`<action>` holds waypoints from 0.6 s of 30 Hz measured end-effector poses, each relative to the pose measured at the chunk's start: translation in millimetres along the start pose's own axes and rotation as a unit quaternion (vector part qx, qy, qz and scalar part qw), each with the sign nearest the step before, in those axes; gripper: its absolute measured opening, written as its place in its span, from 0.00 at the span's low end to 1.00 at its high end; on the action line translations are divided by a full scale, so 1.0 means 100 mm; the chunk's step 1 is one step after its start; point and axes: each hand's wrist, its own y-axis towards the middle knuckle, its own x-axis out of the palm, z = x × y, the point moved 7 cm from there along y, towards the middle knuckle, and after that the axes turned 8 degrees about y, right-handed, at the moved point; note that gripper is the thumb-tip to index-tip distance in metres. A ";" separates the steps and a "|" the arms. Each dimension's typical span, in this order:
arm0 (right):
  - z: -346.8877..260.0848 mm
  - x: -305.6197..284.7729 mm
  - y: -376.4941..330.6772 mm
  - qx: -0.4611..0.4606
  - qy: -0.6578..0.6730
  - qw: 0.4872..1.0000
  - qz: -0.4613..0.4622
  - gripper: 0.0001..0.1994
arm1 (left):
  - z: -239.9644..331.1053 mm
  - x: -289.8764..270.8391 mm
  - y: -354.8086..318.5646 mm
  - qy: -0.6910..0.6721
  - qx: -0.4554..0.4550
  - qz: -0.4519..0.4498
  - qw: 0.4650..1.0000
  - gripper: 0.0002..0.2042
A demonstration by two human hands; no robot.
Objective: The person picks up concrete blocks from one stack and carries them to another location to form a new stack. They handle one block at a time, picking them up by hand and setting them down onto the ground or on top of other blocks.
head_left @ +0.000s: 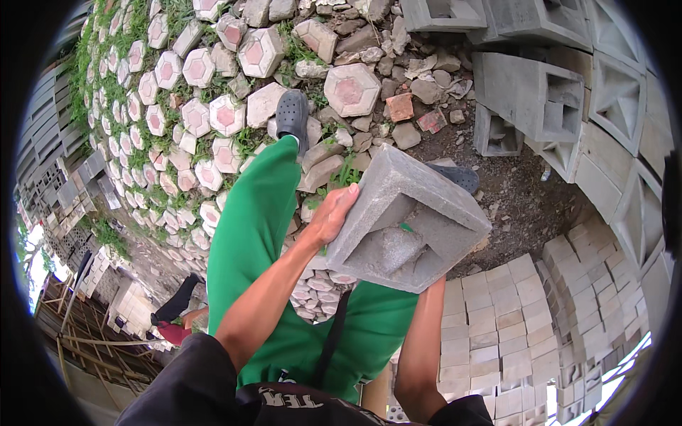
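Observation:
A grey concrete vent block [455,231] with a square rim and a recessed, sculpted middle hangs in front of my legs, tilted. My left hand [334,213] grips its left edge, the thumb on the rim. Below its lower right corner my right forearm [420,341] reaches up; the right hand itself is hidden by the block, apparently supporting it from beneath. A small green scrap [407,227] sits in the block's recess.
Similar concrete blocks [529,99] are stacked at the upper right. Pale blocks [508,305] form stacks at the lower right. Hexagonal pavers [353,90], rubble and a red brick piece [400,107] cover uneven ground around my feet. Another person [177,326] is at the far left.

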 end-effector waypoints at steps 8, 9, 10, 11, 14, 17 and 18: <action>0.22 0.92 -0.36 -0.017 -0.083 0.996 -0.020 0.34 | 0.26 -1.22 -0.82 -0.071 0.051 0.098 0.991 0.30; 0.24 1.03 -0.50 -0.020 -0.094 0.995 -0.020 0.34 | 0.34 -1.38 -1.00 -0.089 0.069 0.110 0.988 0.30; 0.23 1.16 -0.64 -0.024 -0.106 0.994 -0.020 0.34 | 0.40 -1.53 -1.18 -0.101 0.076 0.116 0.985 0.30; 0.23 1.28 -0.82 -0.029 -0.115 0.993 -0.021 0.34 | 0.46 -1.66 -1.37 -0.103 0.079 0.117 0.985 0.30; 0.13 1.67 -1.37 -0.047 -0.153 0.987 -0.030 0.33 | 0.64 -2.00 -1.84 -0.136 0.094 0.134 0.977 0.31; 0.03 2.09 -1.88 -0.067 -0.180 0.980 -0.046 0.33 | 0.89 -2.29 -2.21 -0.127 0.071 0.118 0.982 0.32; 0.01 2.21 -2.06 -0.074 -0.188 0.978 -0.051 0.33 | 0.95 -2.38 -2.36 -0.137 0.089 0.124 0.979 0.32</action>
